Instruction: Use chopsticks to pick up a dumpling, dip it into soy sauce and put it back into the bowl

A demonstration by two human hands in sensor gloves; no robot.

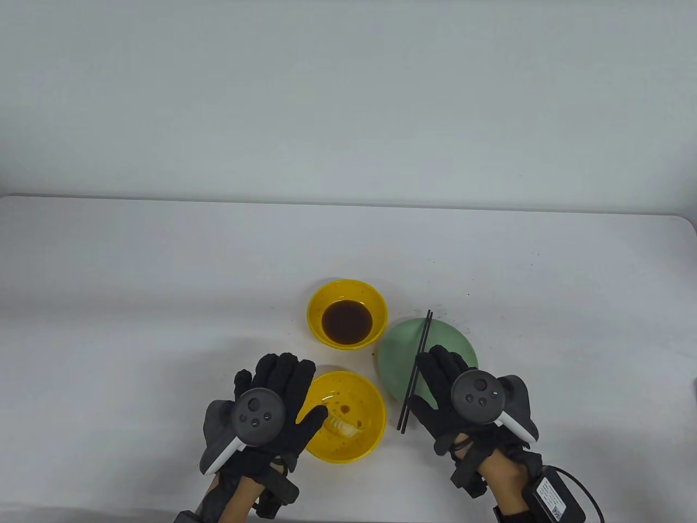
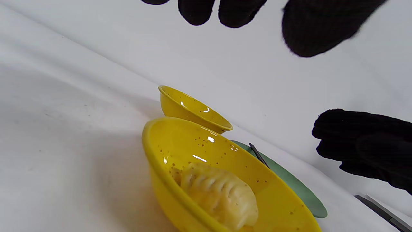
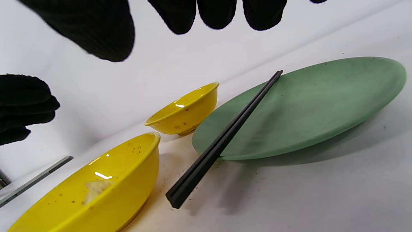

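Observation:
A pale dumpling (image 1: 343,426) (image 2: 219,193) (image 3: 95,188) lies in the near yellow bowl (image 1: 370,419) (image 2: 167,151) (image 3: 128,180). Behind it stands a smaller yellow bowl (image 1: 318,305) (image 2: 186,109) (image 3: 190,112) filled with dark soy sauce (image 1: 347,322). A pair of black chopsticks (image 1: 416,370) (image 3: 225,138) rests across the left edge of the green plate (image 1: 452,338) (image 3: 322,106), their thick ends on the table. My left hand (image 1: 283,392) hovers over the dumpling bowl's left side, fingers straight, holding nothing. My right hand (image 1: 441,376) hovers over the plate just right of the chopsticks, also holding nothing.
The white table (image 1: 163,283) stretches wide to the left, right and back, with a white wall behind. Brown sauce specks dot the surface around the plate and bowls. A cabled black box (image 1: 552,493) is strapped at my right wrist.

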